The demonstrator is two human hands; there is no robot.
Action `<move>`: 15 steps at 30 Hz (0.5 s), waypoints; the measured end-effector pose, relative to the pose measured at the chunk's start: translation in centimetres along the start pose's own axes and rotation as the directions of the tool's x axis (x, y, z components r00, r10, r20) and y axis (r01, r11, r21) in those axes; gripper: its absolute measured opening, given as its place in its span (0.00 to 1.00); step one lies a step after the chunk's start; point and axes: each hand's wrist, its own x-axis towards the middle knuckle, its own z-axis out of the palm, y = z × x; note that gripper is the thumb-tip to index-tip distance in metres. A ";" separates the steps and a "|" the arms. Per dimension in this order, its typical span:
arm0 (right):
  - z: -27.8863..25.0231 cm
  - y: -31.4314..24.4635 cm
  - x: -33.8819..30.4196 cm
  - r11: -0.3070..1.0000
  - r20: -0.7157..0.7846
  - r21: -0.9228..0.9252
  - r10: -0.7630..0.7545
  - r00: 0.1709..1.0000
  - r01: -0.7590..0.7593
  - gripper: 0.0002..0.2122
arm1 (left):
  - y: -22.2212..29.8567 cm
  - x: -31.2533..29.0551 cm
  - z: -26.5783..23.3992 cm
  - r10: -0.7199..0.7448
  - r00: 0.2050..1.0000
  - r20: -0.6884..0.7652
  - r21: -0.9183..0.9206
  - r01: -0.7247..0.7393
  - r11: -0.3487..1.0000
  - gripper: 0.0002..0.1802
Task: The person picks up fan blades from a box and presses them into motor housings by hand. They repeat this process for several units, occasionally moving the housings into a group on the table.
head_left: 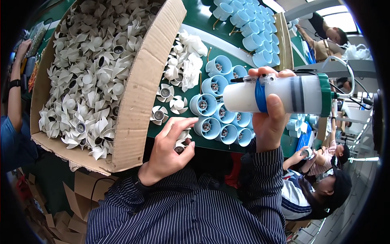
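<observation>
My left hand (168, 152) is closed round a white fan impeller (183, 140), which its fingers partly hide. In my right hand (270, 110) is a white cylindrical dispenser (302, 94) with a green cap (326, 95), a hose at the cap end and blue tape round its body. It lies almost level, its narrower end toward the left. Below and left of it stand several light blue round housings (203, 105), each with a small motor part inside. Loose impellers (178, 105) rest on the green table beside my left hand.
A big cardboard box (140, 77) heaped with white impellers stands at the left. Crumpled white plastic (193, 61) lies beside it. More blue housings (254, 40) fill the far table by a wooden board (283, 40). Other people work at both sides; cartons (87, 189) sit at lower left.
</observation>
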 end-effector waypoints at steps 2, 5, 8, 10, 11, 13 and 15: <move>-0.4 -0.3 0.5 1.000 -0.011 -0.003 -0.009 1.000 0.009 0.28 | -0.3 0.2 0.2 0.035 0.999 -0.010 0.008 -0.035 0.999 0.33; -1.3 0.2 1.6 0.994 0.013 -0.107 -0.001 1.000 0.002 0.24 | -0.6 0.3 0.3 0.047 0.999 0.001 0.047 -0.047 0.998 0.33; -1.6 1.1 2.4 0.994 0.014 -0.113 -0.001 1.000 0.003 0.24 | -1.0 0.3 0.4 0.096 0.995 0.018 0.074 -0.097 0.992 0.34; -1.7 1.6 2.6 0.993 0.016 -0.114 0.003 1.000 -0.002 0.24 | -1.1 0.3 0.3 0.116 0.993 0.025 0.088 -0.118 0.989 0.34; -1.7 1.9 2.6 0.993 0.007 -0.116 0.012 1.000 -0.011 0.24 | -1.1 0.3 0.3 0.120 0.992 0.035 0.087 -0.122 0.989 0.34; -1.7 2.2 2.6 0.992 -0.011 -0.121 0.027 1.000 -0.028 0.24 | -1.1 0.4 0.2 0.127 0.990 0.056 0.084 -0.131 0.988 0.34; -1.9 2.4 2.7 0.993 -0.011 -0.116 0.027 1.000 -0.028 0.24 | -1.1 0.5 0.1 0.123 0.991 0.057 0.082 -0.127 0.988 0.34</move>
